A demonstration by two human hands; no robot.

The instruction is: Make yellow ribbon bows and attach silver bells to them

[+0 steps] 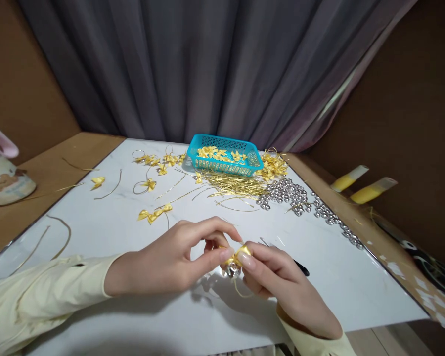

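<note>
Both hands meet low over the near middle of the white tabletop point(107, 232). My left hand point(170, 259) pinches a small yellow ribbon bow point(240, 256) between thumb and forefinger. My right hand point(278, 282) pinches the same bow from the other side, its fingers curled. A silver bell point(233, 270) hangs just under the bow, and a thin gold cord point(241, 292) loops down from it. A dark tool point(300, 267) lies on the table behind my right hand. Both sleeves are pale yellow.
A turquoise basket point(224, 163) of yellow bows stands at the back. Gold cords point(237, 185) lie bundled before it, with a heap of bows point(272, 165) and silver bells point(289, 193) to its right. Finished bows point(155, 212) and loose cords lie left. A ceramic bowl point(3, 183) sits far left.
</note>
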